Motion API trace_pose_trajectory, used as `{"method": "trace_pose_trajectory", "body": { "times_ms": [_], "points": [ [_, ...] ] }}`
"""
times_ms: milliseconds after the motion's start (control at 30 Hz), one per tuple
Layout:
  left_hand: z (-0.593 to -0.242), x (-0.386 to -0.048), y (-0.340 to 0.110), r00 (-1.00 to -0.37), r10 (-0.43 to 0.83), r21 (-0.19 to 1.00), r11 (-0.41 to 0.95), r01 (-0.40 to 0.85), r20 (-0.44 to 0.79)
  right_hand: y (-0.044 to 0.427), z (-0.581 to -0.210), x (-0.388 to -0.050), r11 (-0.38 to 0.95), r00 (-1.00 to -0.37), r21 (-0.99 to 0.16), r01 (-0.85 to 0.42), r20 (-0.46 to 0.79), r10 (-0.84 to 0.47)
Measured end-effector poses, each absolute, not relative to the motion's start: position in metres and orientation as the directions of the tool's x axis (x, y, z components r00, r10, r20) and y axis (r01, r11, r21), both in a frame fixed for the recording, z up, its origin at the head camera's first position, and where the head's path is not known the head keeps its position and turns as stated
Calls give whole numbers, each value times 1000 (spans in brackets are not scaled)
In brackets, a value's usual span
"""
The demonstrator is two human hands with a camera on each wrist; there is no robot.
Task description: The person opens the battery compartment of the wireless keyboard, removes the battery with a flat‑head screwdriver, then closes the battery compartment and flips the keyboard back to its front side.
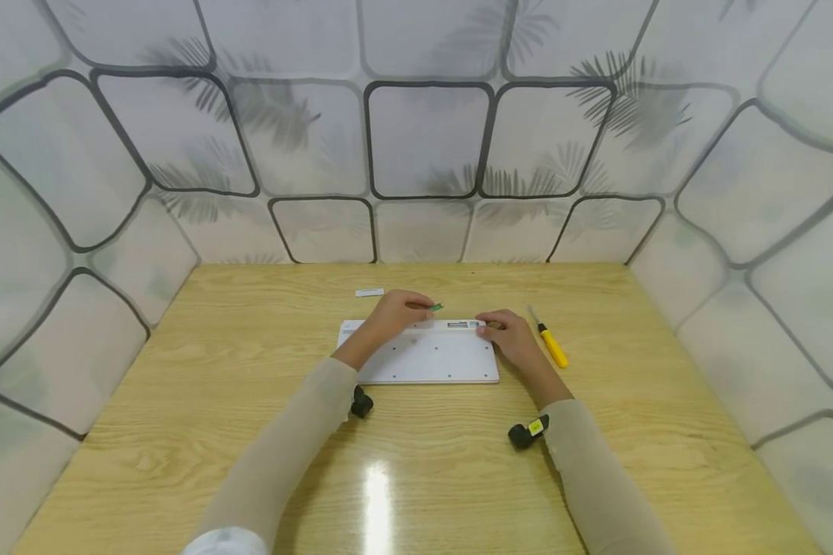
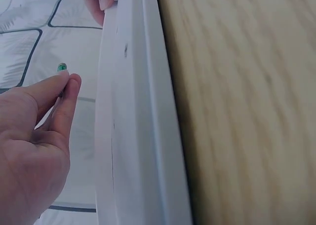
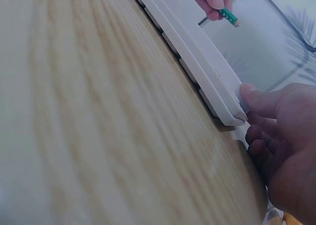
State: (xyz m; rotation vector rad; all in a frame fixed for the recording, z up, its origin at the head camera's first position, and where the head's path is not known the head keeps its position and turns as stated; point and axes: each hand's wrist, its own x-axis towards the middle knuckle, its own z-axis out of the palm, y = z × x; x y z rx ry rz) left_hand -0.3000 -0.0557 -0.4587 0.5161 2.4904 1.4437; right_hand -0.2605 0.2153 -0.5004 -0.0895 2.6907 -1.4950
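White keyboard (image 1: 426, 358), lying face down in front of me on a light wood-grain table (image 1: 444, 478), its plain back and small dark screw dots turned up. A few keys peek out beneath its edge in the right wrist view. Along the raised strip at its far edge, toward the right end, is an uncovered slot (image 1: 458, 324).

With my left hand (image 1: 397, 310) I pinch a small green battery (image 1: 436, 307) between thumb and fingertips; its metal-tipped end points out past them, just beyond the keyboard's far edge and apart from it. With my right hand (image 1: 514, 335) I grip the keyboard's far right corner, thumb on top, other fingers curled at the end.

Behind my left hand lies a slim white strip (image 1: 369, 293). To the right of my right hand rests a screwdriver (image 1: 554, 345) with a yellow handle, its tip pointing away from me. Beyond the table rises a pale wall (image 1: 423, 139) patterned with dark rounded outlines and grey leaves.
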Motion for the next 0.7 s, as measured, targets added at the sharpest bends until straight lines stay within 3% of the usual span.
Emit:
{"method": "trace_pose_trajectory", "body": {
  "times_ms": [433, 700],
  "points": [
    [-455, -302, -89, -929, 366, 832, 499, 241, 50, 213, -497, -258, 527, -997, -850, -17, -27, -75],
    [-454, -308, -114, -938, 347, 816, 537, 215, 19, 214, -499, -259, 527, -996, -850, -10, -36, -76]
  ]
}}
